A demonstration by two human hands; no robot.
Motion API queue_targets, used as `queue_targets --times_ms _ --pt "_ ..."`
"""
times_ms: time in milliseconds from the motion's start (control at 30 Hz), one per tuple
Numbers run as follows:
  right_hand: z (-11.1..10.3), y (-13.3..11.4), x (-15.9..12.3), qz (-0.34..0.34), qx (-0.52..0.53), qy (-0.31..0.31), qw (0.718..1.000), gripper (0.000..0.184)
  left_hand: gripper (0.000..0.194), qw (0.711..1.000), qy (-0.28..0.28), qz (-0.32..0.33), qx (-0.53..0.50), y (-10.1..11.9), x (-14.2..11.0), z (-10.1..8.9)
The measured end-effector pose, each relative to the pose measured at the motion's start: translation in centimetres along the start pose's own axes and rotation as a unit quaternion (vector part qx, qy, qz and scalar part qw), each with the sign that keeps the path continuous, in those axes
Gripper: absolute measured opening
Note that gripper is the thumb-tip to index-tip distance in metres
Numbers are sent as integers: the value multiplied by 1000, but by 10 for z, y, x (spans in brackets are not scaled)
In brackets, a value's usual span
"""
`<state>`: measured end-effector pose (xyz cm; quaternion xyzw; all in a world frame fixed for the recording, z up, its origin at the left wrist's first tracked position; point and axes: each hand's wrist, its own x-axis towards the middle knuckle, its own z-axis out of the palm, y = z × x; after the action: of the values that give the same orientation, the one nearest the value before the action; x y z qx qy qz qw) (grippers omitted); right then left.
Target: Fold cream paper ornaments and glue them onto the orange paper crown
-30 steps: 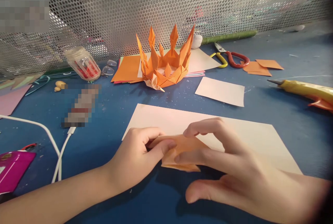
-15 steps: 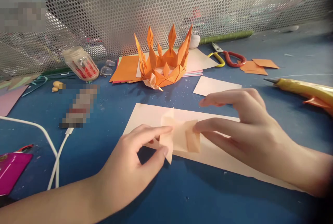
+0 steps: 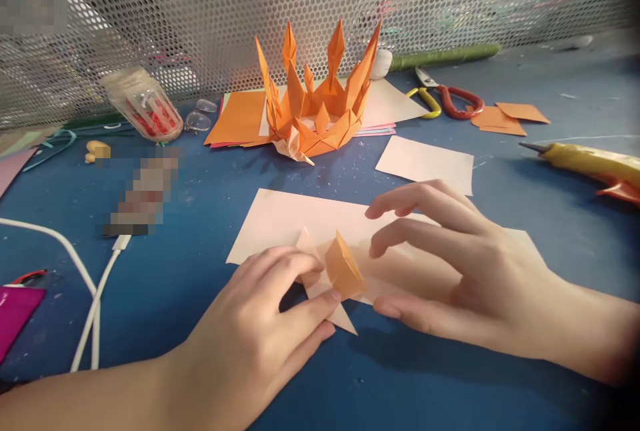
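Observation:
My left hand [image 3: 263, 304] has its thumb and fingers closed on a small folded piece of pale peach paper [image 3: 345, 267]. One flap of it stands up, catching orange light, and a pointed corner sticks out below the thumb. Part of the fold is hidden under the fingers. My right hand [image 3: 475, 271] hovers just to the right, fingers and thumb spread apart and nothing in them. Beneath both lies a larger pale paper sheet [image 3: 280, 217], flat on the blue table. Behind it stands an orange folded-paper crown [image 3: 333, 134] with tall points and a pale folded piece at its front.
Scissors [image 3: 463, 103], orange paper squares [image 3: 505, 121] and a yellow glue gun [image 3: 585, 159] lie on the right. A pale paper piece [image 3: 427, 161] is behind my right hand. On the left are a tilted jar [image 3: 150, 111] and a white cable [image 3: 90, 287]. Perforated metal [image 3: 225, 11] bounds the back.
The folded paper has turned, and its right flap now stands up. My right hand has let go of its edge and spread open. The left fingers have shifted on the paper.

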<state>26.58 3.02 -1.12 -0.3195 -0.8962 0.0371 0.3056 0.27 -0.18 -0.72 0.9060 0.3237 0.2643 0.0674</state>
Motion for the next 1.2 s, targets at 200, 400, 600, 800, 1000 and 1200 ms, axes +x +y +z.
queue_targets --times_ms 200,400,600,800,1000,1200 --pt "4 -5 -4 -20 -35 10 999 18 28 995 -33 60 79 5 0 -3" --pt "6 -1 -3 -5 -21 5 1000 6 33 991 -44 77 99 9 -2 0" --pt "8 0 -2 64 43 -30 997 20 35 995 -83 37 48 7 -6 -3" --pt "8 -5 -4 90 81 -22 992 13 40 997 -54 42 32 4 -7 1" --pt "2 -11 -8 -32 12 -24 999 21 39 992 -47 70 92 2 -13 8" --pt "0 -12 -11 -136 -73 -58 986 35 37 989 -55 84 106 3 -9 3"
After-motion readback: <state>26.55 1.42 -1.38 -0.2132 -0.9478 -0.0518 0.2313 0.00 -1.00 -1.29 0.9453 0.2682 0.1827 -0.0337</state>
